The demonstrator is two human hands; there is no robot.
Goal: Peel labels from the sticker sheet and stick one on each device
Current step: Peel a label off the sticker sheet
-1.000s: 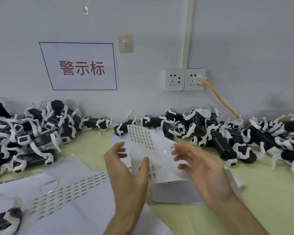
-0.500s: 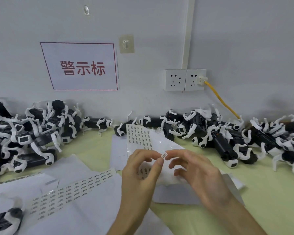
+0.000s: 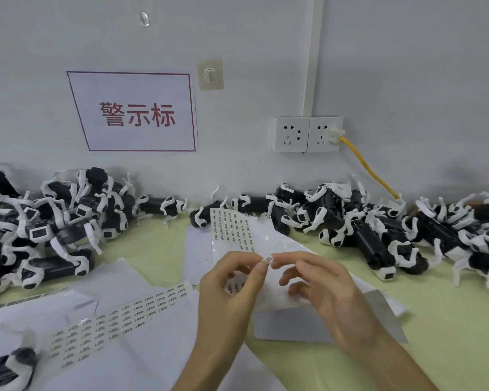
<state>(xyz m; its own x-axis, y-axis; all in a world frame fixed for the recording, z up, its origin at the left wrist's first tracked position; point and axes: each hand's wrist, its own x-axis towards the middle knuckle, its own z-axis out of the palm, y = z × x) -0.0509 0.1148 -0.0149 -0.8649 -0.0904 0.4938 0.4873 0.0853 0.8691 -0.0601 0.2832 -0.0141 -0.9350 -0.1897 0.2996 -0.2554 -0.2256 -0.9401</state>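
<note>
- Two hands meet at their fingertips just above the sticker sheet: the left hand (image 3: pixel 232 289) and the right hand (image 3: pixel 325 292) both pinch one tiny label (image 3: pixel 268 260), with the other fingers loosely curled.
- The sticker sheet (image 3: pixel 235 230) lies under and behind the hands. Its far edge is close to the devices. A second strip of labels (image 3: pixel 116 317) lies well to the left on loose paper (image 3: pixel 153 348).
- The label is small, and I cannot tell which way its glue side faces. If it passes from one hand to the other, it could curl onto itself or stick to the wrong fingertip.
- Neither hand holds a device. The right pile (image 3: pixel 373 244) looks like the nearer reach, and the left pile (image 3: pixel 62 227) is farther off. White legs interlock in both piles, so pulling one device out with a single free hand may drag its neighbours along.
- A hand sweeping low could catch the label on the loose paper, or shift the sheets.
- Open room is the bare table (image 3: pixel 449 334) at front right. The wall closes the back right behind the piles. A yellow cable (image 3: pixel 370 170) drops towards the right pile and could snag.
</note>
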